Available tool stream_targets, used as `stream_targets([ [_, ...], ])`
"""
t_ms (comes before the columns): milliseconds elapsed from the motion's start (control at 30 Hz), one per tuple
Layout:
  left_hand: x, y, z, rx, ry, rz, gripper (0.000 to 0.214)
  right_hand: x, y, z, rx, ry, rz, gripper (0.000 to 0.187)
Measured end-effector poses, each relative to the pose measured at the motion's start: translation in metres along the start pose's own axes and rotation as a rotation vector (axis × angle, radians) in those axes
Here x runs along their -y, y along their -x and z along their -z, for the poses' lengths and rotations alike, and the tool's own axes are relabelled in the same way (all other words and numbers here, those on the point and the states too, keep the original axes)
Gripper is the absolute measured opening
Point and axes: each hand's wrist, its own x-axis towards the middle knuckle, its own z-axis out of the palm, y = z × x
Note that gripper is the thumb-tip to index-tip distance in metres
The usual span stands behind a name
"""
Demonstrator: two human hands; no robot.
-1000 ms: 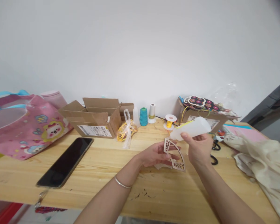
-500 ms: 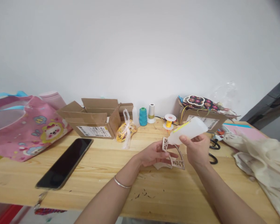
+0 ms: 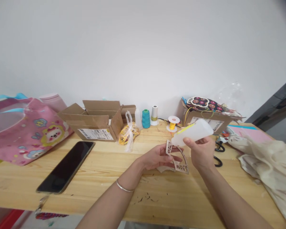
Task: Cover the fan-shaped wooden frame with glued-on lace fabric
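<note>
A thin, curved wooden cutout piece point(image 3: 181, 167) with lattice ends is gripped between the fingers of my left hand point(image 3: 157, 158), just above the table. My right hand point(image 3: 202, 153) is wrapped round a translucent white squeeze bottle point(image 3: 193, 133) with a yellow strip along its side. The bottle tilts down to the left, its narrow end at the upper edge of the wooden piece. Whether the tip touches the wood I cannot tell. Under my left hand lies another pale flat piece point(image 3: 166, 169), mostly covered.
A phone point(image 3: 66, 167) lies left, near a pink bag point(image 3: 47, 127). Behind are an open cardboard box point(image 3: 97, 124), bundled yellow cord point(image 3: 127, 133), a teal thread cone point(image 3: 146, 119) and a yellow spool point(image 3: 173, 124). Scissors point(image 3: 218, 160) and cream cloth point(image 3: 264, 165) are right.
The bottle has shifted very slightly in my right hand's grip, its base a touch further right. My left hand and the wooden piece stay almost still.
</note>
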Motion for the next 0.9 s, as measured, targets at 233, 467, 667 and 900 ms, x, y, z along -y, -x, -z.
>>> stream_targets([
  [233, 0.0003, -0.0004, -0.0002, 0.011, 0.025, 0.005, 0.051, 0.0006, -0.003, -0.0023, -0.034, -0.031, 0.0, 0.028],
  [467, 0.001, -0.0003, 0.0015, -0.003, 0.004, -0.014, 0.046, 0.0013, 0.0008, 0.001, 0.05, -0.002, -0.022, 0.022],
  [667, 0.0008, -0.0009, 0.0017, 0.01, -0.004, -0.007, 0.045, 0.0023, -0.0012, -0.0008, 0.0, 0.014, -0.013, 0.023],
  [900, 0.0026, -0.0006, 0.003, -0.024, -0.024, -0.009, 0.046, 0.0041, 0.0027, 0.0015, 0.106, 0.055, -0.043, 0.021],
])
